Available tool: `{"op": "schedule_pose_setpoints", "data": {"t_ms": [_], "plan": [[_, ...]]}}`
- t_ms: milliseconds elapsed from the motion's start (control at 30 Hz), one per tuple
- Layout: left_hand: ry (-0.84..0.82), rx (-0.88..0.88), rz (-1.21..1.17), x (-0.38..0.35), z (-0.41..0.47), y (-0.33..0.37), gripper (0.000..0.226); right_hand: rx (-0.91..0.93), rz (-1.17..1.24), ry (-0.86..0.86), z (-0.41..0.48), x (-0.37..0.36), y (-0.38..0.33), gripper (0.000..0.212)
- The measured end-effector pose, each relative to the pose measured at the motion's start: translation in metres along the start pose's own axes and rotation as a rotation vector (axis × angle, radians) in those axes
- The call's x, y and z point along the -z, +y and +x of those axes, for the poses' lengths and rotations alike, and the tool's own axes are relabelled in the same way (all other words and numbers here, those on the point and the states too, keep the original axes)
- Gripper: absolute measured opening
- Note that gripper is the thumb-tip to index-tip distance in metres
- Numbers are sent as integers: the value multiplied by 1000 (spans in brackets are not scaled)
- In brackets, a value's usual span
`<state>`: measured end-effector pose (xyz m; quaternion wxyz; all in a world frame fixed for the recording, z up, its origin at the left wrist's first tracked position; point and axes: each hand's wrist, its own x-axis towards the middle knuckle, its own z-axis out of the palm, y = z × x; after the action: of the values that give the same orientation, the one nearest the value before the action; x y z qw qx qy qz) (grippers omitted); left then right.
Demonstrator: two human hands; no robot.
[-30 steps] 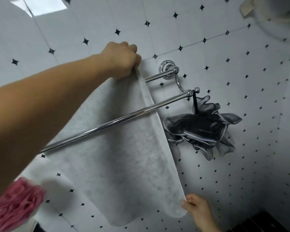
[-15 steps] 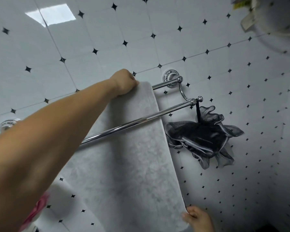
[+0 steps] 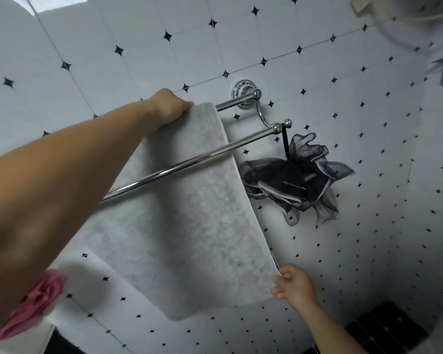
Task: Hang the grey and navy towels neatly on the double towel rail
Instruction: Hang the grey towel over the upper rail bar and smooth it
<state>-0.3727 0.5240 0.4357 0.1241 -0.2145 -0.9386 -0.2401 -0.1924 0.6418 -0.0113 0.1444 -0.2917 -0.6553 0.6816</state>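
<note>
A grey towel (image 3: 195,233) hangs over the back bar of the chrome double towel rail (image 3: 189,162) on the tiled wall. It drops behind the front bar. My left hand (image 3: 170,106) reaches up and grips the towel's top fold on the back bar. My right hand (image 3: 292,284) pinches the towel's lower right corner, near its bottom hem. The navy towel is not in view.
A black mesh bath sponge (image 3: 297,180) hangs by a cord from the rail's right end knob. A pink sponge (image 3: 33,305) shows at the lower left, partly behind my forearm. A round white fixture (image 3: 414,19) sits at the top right.
The view has shifted, so the rail now sits lower and more to the right. My left hand has moved slightly left of the towel's right edge. My right hand keeps its grip on the corner.
</note>
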Motion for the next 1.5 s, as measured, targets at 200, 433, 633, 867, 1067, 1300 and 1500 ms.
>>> {"op": "schedule_pose_setpoints", "data": {"t_ms": [200, 433, 633, 867, 1067, 1300, 1500], "plan": [[63, 29, -30, 3, 0, 1, 38, 21, 23, -5, -8, -1, 6, 14], [141, -105, 95, -6, -7, 4, 31, 30, 58, 57, -18, 1, 10, 13], [-70, -309, 125, -5, -24, 2, 26, 29, 139, 91, -25, 0, 8, 18], [-27, -301, 404, -17, -23, -2, 52, 4, 100, 45, -21, 4, 20, 15], [-47, -311, 351, -7, -43, -18, 66, 10, 68, 29, -28, 4, 22, 10], [59, -248, 399, 19, -53, -68, 39, -29, 50, 8, -28, 7, 18, 12], [19, -241, 415, 18, -49, -65, 49, -42, 34, 35, -28, 3, 15, 17]]}}
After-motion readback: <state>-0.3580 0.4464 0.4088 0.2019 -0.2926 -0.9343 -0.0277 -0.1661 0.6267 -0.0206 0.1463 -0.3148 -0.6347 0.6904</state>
